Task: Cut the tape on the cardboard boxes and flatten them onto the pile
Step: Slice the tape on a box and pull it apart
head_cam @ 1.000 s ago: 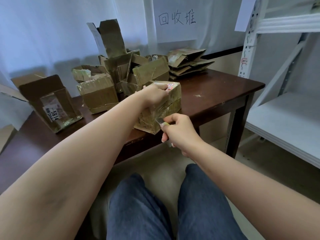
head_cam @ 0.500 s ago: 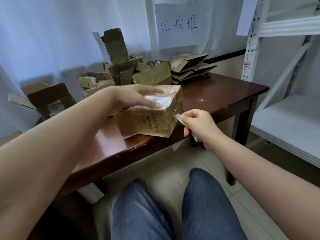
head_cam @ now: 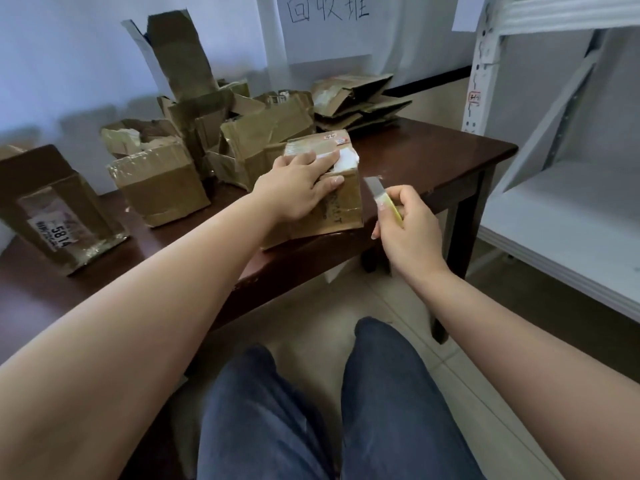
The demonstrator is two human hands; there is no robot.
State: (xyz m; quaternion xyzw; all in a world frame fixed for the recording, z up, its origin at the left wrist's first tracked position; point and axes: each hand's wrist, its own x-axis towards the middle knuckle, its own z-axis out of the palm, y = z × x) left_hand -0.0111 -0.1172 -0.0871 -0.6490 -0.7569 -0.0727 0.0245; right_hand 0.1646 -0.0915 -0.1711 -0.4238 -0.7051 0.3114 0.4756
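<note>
The left hand (head_cam: 298, 187) lies over the top of a small taped cardboard box (head_cam: 337, 206) at the near edge of a dark wooden table (head_cam: 433, 157), fingers spread across its torn white label, thumb on the front face. The right hand (head_cam: 403, 225) grips a yellow utility knife (head_cam: 382, 197), blade up, just beside the box's right corner but apart from it. Behind stand opened boxes (head_cam: 156, 183), one labelled 5814 (head_cam: 57, 211) at the left, and a pile of flattened cardboard (head_cam: 356, 102) under a handwritten paper sign (head_cam: 327, 26). White metal shelving (head_cam: 568, 188) stands at the right
</note>
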